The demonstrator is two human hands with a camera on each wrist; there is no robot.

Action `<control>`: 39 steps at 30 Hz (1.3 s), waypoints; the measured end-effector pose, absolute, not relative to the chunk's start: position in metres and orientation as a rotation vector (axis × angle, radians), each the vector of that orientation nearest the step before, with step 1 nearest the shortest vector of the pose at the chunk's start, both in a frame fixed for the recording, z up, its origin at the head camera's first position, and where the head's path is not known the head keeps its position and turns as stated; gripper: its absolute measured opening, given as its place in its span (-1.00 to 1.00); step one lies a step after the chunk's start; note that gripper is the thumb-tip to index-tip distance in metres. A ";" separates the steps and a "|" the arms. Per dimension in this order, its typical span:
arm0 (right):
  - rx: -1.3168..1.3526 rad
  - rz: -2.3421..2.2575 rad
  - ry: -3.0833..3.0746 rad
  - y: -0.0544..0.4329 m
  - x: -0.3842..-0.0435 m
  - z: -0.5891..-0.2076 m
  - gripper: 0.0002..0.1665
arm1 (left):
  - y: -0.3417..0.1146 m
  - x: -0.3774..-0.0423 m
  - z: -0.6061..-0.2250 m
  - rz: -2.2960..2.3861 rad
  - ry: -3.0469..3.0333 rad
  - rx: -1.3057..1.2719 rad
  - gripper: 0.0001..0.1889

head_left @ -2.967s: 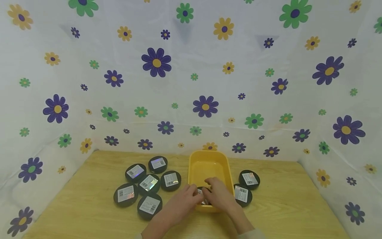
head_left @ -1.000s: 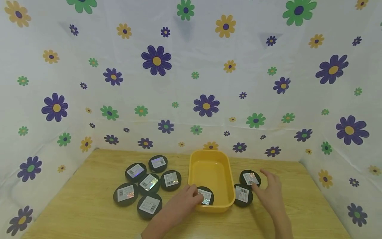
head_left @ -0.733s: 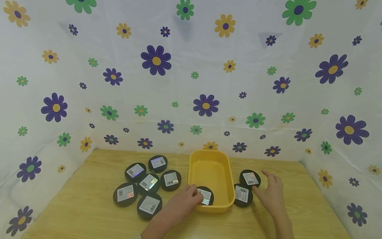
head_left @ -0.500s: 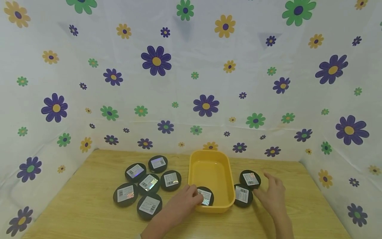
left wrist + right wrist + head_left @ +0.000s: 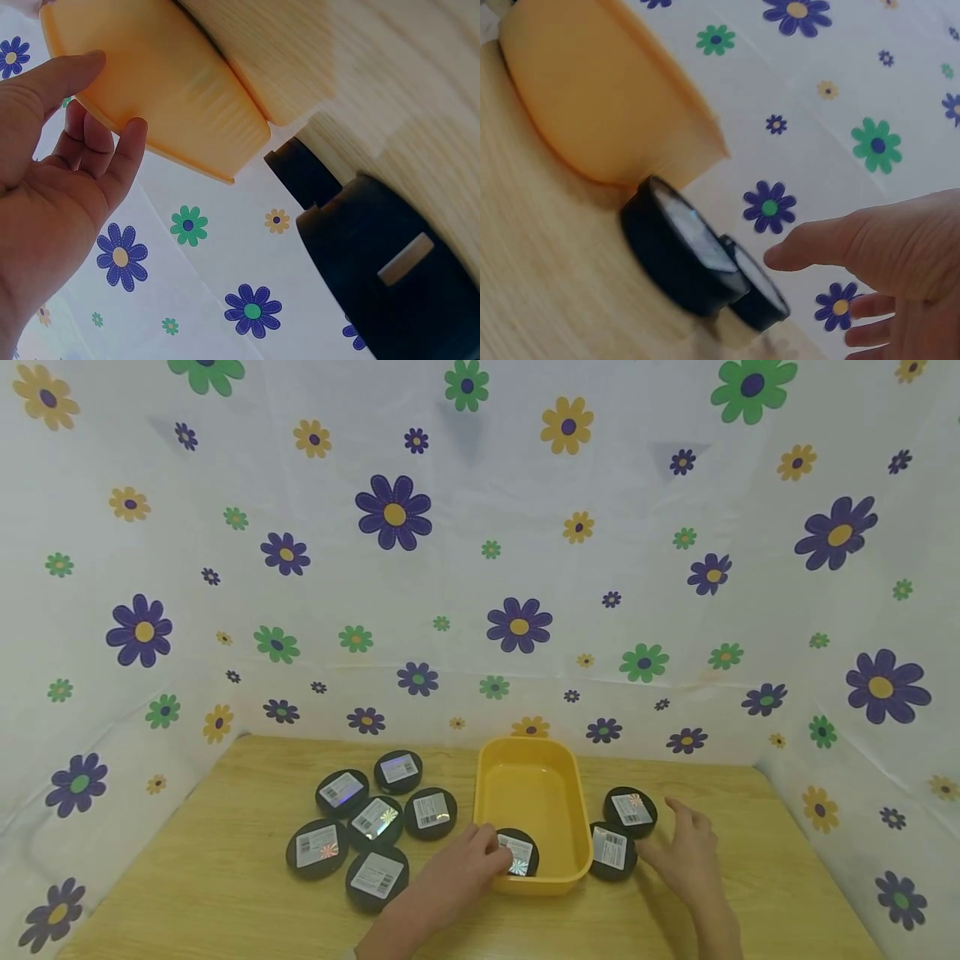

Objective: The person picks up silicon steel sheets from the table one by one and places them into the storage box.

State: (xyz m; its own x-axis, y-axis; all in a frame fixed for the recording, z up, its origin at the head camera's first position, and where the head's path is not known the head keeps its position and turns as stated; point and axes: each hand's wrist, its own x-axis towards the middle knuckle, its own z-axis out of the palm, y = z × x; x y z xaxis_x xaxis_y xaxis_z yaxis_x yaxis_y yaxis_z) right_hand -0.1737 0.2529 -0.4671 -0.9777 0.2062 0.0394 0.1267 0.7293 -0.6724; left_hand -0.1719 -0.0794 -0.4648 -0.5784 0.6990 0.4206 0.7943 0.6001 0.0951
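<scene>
My left hand [image 5: 467,866] holds the near left corner of a yellow plastic tub [image 5: 579,810]. In the left wrist view the thumb lies against the tub's outer wall [image 5: 172,82] and the other fingers bend at its rim. Inside the tub, by those fingers, lies a round black container [image 5: 529,852] with a white, shiny label. My right hand [image 5: 686,856] hovers with fingers apart, holding nothing. Two similar flat round black containers [image 5: 630,812] [image 5: 612,852] lie just left of it, against each other, the nearer one close to the tub's right wall.
Several more labelled black containers [image 5: 377,878] lie grouped on the wooden table [image 5: 225,893] left of the tub. A white sheet [image 5: 465,577] printed with flowers stands behind the table and along both sides.
My right hand has left the tub and moved right to the two containers, its thumb over the far one, then drawn back slightly. My left hand stays at the tub's corner.
</scene>
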 end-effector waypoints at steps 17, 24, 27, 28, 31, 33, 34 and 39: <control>-0.066 1.073 -3.039 0.229 -0.170 -0.467 0.40 | -0.080 -0.172 -0.467 -0.399 -2.504 -1.207 -0.75; -0.070 1.133 -3.030 0.222 -0.171 -0.467 0.42 | -0.080 -0.172 -0.466 -0.396 -2.498 -1.206 -0.74; -0.090 1.138 -3.039 0.221 -0.172 -0.467 0.42 | -0.081 -0.172 -0.465 -0.397 -2.499 -1.206 -0.74; -0.096 1.137 -3.042 0.221 -0.172 -0.467 0.43 | -0.081 -0.172 -0.465 -0.396 -2.498 -1.207 -0.74; -0.103 1.130 -3.050 0.220 -0.173 -0.467 0.42 | -0.080 -0.172 -0.465 -0.388 -2.492 -1.209 -0.74; -0.083 1.119 -3.046 0.220 -0.172 -0.467 0.42 | -0.080 -0.171 -0.465 -0.384 -2.486 -1.207 -0.74; -0.064 1.117 -3.040 0.220 -0.172 -0.467 0.41 | -0.080 -0.171 -0.465 -0.382 -2.484 -1.206 -0.75; 0.034 1.078 -3.016 0.218 -0.171 -0.470 0.37 | -0.080 -0.171 -0.465 -0.376 -2.500 -1.197 -0.75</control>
